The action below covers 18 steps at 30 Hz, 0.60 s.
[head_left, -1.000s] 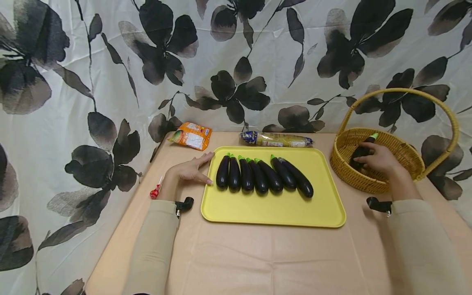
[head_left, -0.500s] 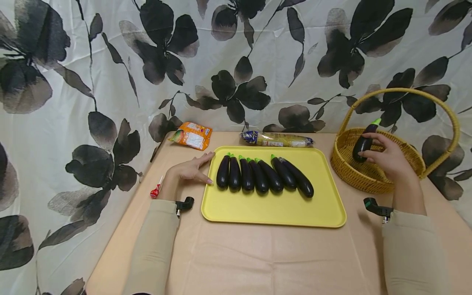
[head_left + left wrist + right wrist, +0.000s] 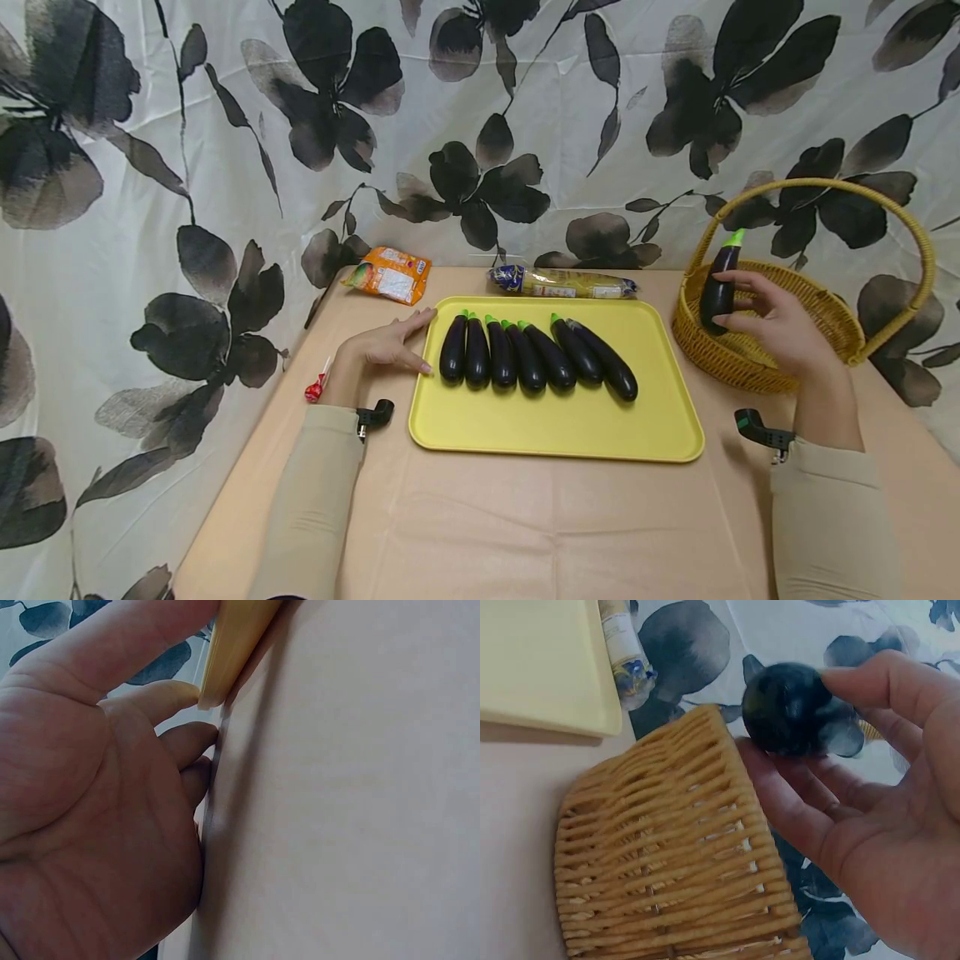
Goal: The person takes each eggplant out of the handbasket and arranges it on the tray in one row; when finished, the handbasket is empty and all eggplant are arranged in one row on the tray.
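Observation:
My right hand (image 3: pixel 783 321) pinches a dark eggplant (image 3: pixel 718 287) between thumb and fingers, its green stem end up, over the left part of the wicker basket (image 3: pixel 693 358). In the right wrist view the eggplant (image 3: pixel 787 709) shows its round end, above the basket's rim (image 3: pixel 712 712). My left hand (image 3: pixel 382 343) lies at the left edge of the yellow tray (image 3: pixel 555 429), fingers extended and thumb on the rim. From the left wrist, the hand (image 3: pixel 97 802) shows its palm, fingertips at the tray's edge (image 3: pixel 232 645). Several eggplants (image 3: pixel 528 360) lie side by side on the tray, stems away from me.
Behind the tray lie an orange snack packet (image 3: pixel 390 276) and a long yellow-and-blue package (image 3: pixel 562 282). A red-wrapped lollipop (image 3: pixel 316 389) lies beside my left wrist. The basket's tall handle (image 3: pixel 817 183) arches above it. A floral cloth (image 3: pixel 585 225) hangs behind the table.
My right hand has lifted the eggplant up from inside the basket and shifted it slightly left, tipping it more upright. The left hand and the tray stay where they were.

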Motion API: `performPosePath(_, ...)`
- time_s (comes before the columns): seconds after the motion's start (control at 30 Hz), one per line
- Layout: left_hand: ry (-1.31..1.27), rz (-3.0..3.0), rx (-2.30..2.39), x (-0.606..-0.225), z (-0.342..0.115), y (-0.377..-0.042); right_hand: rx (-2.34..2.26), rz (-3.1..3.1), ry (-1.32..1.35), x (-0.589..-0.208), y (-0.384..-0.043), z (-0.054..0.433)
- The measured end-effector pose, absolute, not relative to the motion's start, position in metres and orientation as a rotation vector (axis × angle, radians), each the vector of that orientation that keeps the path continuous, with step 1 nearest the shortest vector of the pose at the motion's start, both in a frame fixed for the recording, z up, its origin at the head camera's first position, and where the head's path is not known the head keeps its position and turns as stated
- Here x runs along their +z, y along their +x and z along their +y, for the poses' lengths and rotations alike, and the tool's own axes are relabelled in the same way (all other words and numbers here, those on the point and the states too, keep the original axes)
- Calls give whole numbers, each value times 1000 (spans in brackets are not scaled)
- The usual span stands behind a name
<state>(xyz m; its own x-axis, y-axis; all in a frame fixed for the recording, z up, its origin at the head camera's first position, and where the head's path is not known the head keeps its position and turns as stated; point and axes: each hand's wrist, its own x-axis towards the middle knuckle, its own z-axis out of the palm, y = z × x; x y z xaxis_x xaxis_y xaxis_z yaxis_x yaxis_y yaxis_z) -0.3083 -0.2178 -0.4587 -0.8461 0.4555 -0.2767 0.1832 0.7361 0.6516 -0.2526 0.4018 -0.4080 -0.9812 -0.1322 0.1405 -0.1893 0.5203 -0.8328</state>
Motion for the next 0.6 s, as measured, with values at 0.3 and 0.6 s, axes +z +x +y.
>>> performPosePath(0.3,473,2511,881,-457,-217,-307,1464,-2662,484,-404,-253,379)
performPosePath(0.6,472,2511,886,-457,-216,-307,1388,-2788,558,-399,-252,359)
